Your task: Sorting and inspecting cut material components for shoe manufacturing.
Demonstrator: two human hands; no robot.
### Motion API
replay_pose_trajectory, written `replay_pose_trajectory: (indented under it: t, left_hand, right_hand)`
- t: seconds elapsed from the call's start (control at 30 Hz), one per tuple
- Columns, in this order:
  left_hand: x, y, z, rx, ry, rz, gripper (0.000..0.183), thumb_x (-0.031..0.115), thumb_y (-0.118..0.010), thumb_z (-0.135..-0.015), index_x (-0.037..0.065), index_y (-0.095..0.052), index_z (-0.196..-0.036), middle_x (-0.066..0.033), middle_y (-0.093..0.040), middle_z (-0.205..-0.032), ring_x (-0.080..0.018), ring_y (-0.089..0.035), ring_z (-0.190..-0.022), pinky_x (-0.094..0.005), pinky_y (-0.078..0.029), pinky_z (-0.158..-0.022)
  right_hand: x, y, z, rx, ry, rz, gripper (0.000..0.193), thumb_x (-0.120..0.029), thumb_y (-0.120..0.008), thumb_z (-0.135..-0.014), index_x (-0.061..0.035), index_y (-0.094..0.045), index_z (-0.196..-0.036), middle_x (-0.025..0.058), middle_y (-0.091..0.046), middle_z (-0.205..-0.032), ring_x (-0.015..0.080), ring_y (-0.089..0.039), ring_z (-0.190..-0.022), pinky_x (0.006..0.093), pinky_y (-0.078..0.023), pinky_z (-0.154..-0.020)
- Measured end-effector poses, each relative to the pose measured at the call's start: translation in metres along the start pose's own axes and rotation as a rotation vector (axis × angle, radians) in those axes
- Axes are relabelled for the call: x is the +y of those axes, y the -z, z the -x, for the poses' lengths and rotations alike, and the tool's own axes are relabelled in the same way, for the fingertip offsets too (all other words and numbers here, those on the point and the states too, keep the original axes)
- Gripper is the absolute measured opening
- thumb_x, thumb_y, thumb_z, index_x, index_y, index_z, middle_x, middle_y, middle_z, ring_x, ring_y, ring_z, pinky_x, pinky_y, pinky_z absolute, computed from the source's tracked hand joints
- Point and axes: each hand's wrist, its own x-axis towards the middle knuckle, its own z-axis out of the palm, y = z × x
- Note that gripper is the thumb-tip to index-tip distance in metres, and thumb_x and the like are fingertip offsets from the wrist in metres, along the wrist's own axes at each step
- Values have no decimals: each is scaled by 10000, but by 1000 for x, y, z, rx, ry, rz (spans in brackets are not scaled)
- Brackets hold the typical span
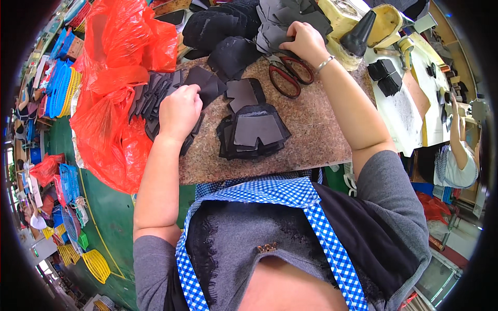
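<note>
My left hand (179,113) is closed at the edge of a dark grey cut piece (207,84), above a fanned row of similar pieces (151,98). At the far side of the stone-topped table (316,119), my right hand (307,42) reaches into a heap of flat grey pieces (277,23), its fingers bent and closed at their edge. A stack of black pieces (253,136) lies near me, topped by a grey notched piece (258,129). Another grey notched piece (241,94) rests on black material just behind it. Red-handled scissors (288,76) lie below my right hand.
A red plastic bag (111,98) covers the table's left side. More rounded black pieces (223,26) are piled at the back. To the right stand a black cone (359,33), a hammer (402,52) and a black stack (385,76). Another person's arm (456,124) shows far right.
</note>
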Motion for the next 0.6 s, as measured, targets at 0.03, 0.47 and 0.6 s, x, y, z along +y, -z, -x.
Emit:
replay_pose_trajectory:
  t: [0.03,0.47,0.6]
  left_hand:
    - [-3,-2,-2,66,34,63,146,133,-638,-827,56,-670,-947,-161,-681,-901,-351,-664,-801,-421,-543,-715]
    - [-9,10,2,269,328,592,196,80,-505,-932,-21,-650,-848,-91,-693,-903,-143,-628,-891,-313,-480,-829]
    - [18,31,-2,404,215,1007,197,98,-506,-984,-27,-639,-909,-83,-637,-1006,-148,-601,-939,-271,-457,-864]
  right_hand:
    - [2,-3,0,2,-1,2,415,-336,-865,-646,-61,-664,-883,133,-686,-891,293,-664,-908,384,-527,-817]
    - [16,7,12,13,400,-113,328,-265,-786,-692,-30,-583,-798,96,-607,-719,258,-592,-664,356,-496,-661]
    - [28,30,22,-35,-102,-552,279,-217,-773,-811,-9,-647,-947,-14,-512,-663,79,-493,-634,249,-429,-569]
